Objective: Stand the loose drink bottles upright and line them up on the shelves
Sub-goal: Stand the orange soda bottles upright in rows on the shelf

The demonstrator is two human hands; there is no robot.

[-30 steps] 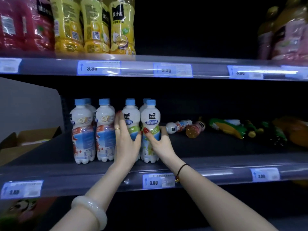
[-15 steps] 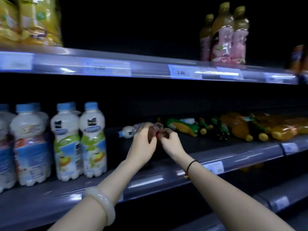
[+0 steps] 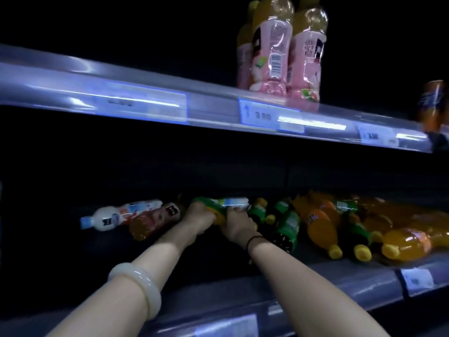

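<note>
Upper shelf (image 3: 73, 86): holds a cluster of pink-labelled bottles (image 3: 279, 57) at its front edge, all upright.
Middle shelf (image 3: 328, 276): the working level; every bottle in sight on it lies on its side.
Fallen heap (image 3: 340, 227): orange soda and green bottles with yellow caps, piled against one another to the right of the hands.
View: it has swung right since a second ago, and the tidy row of upright white bottles is now out of frame, so that stretch looks finished.
Left hand (image 3: 196, 220): it has left the white row and now curls round one end of the green-and-yellow bottle (image 3: 218, 207).
Right hand (image 3: 239, 224): clasps the same bottle further along; blur hides the exact hold.
Green-and-yellow bottle: lies flat, deep on the middle shelf, at the heap's left edge.
Reddish bottle (image 3: 150, 223): just beside the left hand. Both hands were at it half a second ago, and it is still lying down.
White bottle (image 3: 116, 216): blue-capped, lying furthest left, with no hand on it.
Meaning: the hands have likely chosen the next bottle to stand up, and most of this shelf is not yet done.
</note>
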